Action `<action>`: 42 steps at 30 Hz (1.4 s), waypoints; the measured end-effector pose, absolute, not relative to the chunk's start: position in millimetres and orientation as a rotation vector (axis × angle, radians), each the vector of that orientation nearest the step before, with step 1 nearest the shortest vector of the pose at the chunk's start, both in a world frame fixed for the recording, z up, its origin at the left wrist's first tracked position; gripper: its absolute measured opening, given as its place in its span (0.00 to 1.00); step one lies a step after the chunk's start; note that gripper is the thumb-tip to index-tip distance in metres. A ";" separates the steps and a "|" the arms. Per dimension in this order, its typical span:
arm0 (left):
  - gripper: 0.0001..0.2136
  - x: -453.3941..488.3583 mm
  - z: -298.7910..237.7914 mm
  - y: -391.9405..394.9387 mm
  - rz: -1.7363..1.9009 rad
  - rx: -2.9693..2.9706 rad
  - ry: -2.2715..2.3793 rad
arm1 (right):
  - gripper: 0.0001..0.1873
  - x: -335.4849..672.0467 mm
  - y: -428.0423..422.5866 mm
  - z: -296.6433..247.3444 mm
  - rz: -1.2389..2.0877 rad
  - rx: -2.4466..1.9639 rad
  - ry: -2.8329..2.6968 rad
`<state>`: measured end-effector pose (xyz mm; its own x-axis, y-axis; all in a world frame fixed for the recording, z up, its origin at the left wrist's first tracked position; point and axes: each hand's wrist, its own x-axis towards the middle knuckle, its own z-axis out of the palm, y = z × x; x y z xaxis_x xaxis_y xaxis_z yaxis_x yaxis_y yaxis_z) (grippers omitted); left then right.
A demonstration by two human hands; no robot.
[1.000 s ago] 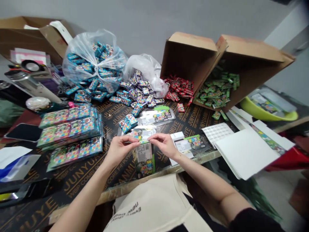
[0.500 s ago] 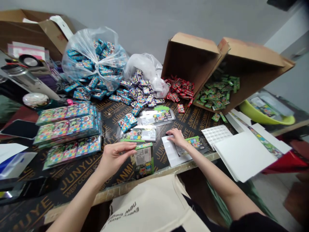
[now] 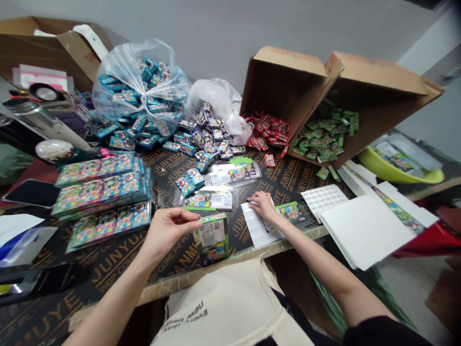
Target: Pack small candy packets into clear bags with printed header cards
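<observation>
My left hand (image 3: 168, 229) pinches the top edge of a clear printed packet (image 3: 212, 239) that hangs upright near the table's front edge. My right hand (image 3: 264, 204) rests, fingers bent, on a white sheet (image 3: 256, 228) lying on the table, beside another printed packet (image 3: 292, 212). Two more flat packets (image 3: 211, 198) lie just behind the held one, with a small cluster of blue boxes (image 3: 190, 180) beyond them.
Stacks of filled packets (image 3: 104, 194) lie at the left. Two plastic bags of small blue boxes (image 3: 144, 98) sit at the back. Tipped cardboard boxes spill red packets (image 3: 267, 130) and green packets (image 3: 320, 137). White sheets (image 3: 363, 228) overhang the right edge. A yellow-green basin (image 3: 396, 170) stands far right.
My right hand let go of the packet's top and moved right onto the white sheet. My left hand still holds the packet, now slightly lower.
</observation>
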<state>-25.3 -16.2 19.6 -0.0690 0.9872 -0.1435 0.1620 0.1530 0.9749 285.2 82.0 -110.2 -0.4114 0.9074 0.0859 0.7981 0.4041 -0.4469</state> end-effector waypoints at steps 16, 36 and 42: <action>0.04 -22.5 7.6 -36.7 1.248 2.083 1.382 | 0.06 279.4 76.7 -97.0 0.570 -1.427 -2.153; 0.03 1.3 12.1 -36.1 1.311 1.910 1.489 | 0.05 159.4 58.5 49.2 1.549 -0.778 -2.362; 0.06 6.6 8.9 -36.5 1.337 1.938 1.565 | 0.05 155.9 61.0 44.4 1.466 -0.799 -2.424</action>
